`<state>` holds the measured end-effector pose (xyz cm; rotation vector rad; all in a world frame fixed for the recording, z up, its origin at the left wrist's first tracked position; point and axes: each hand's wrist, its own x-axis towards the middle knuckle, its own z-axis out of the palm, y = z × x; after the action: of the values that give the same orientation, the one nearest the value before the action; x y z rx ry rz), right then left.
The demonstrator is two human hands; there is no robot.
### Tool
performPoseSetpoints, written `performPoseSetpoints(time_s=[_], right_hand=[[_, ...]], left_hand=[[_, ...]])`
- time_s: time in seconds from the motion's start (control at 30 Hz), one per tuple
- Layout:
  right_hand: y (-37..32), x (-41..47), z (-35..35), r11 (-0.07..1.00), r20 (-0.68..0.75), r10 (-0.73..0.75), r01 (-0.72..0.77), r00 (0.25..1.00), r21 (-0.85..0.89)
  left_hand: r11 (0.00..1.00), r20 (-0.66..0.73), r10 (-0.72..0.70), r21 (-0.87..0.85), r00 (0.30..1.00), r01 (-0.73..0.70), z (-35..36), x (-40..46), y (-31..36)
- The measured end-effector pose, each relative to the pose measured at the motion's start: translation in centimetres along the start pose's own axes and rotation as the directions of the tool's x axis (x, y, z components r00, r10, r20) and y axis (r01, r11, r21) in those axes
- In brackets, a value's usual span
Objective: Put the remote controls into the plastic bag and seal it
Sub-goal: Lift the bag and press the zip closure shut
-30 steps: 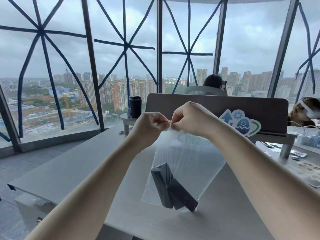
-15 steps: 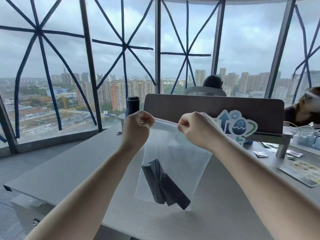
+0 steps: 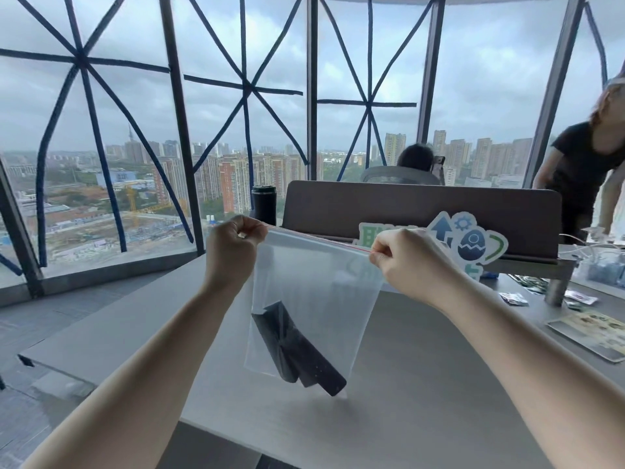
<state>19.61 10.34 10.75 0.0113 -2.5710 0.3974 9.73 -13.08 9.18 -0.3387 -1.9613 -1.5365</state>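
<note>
Above the bench [image 3: 422, 384], remote controls [image 3: 297, 350] are bagged; plastic bag [image 3: 314, 292] top is pinched by left hand [image 3: 233, 248] and right hand [image 3: 406, 258] fingers, sealing seemingly nearly finished.

Both forearms reach forward, left hand [image 3: 233, 247] and right hand [image 3: 407, 262] raised apart, each grip apparently pinched closed.

Clear plastic bag [image 3: 314, 292] hanging upright; black remotes [image 3: 297, 350] slumped at btm.
</note>
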Motion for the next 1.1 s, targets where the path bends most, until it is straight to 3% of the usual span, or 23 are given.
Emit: performPoseSetpoints(time_s=[0.43,0.6,0.8,0.93,1.1], right_hand=[[-1.8,1.7,-0.1,0.995,-0.050,-0.026,0.022,0.998,-0.093],[0.0,8.0,5.3,0.990,-0.071,0.060,-0.050,0.996,0.132],[-0.5,17.5,10.6,0.888,-0.105,0.191,-0.126,0.976,0.442],[-0.8,20.2,14.1,0.873,-0.167,0.171,-0.071,0.971,0.482],[0.8,17.7,21.0,0.884,0.006,0.147,-0.134,0.989,0.448]], left_hand=[[0.993,0.024,-0.072,-0.090,0.997,0.074,-0.6,2.5,-3.1],[0.982,0.086,-0.168,-0.076,0.982,0.175,1.1,5.8,-7.3],[0.937,0.089,-0.259,-0.220,0.962,0.273,3.7,13.9,-11.3],[0.925,0.040,-0.258,-0.280,0.965,0.259,4.6,17.4,-15.1],[0.901,0.054,-0.365,-0.231,0.929,0.367,5.4,14.9,-22.0]])
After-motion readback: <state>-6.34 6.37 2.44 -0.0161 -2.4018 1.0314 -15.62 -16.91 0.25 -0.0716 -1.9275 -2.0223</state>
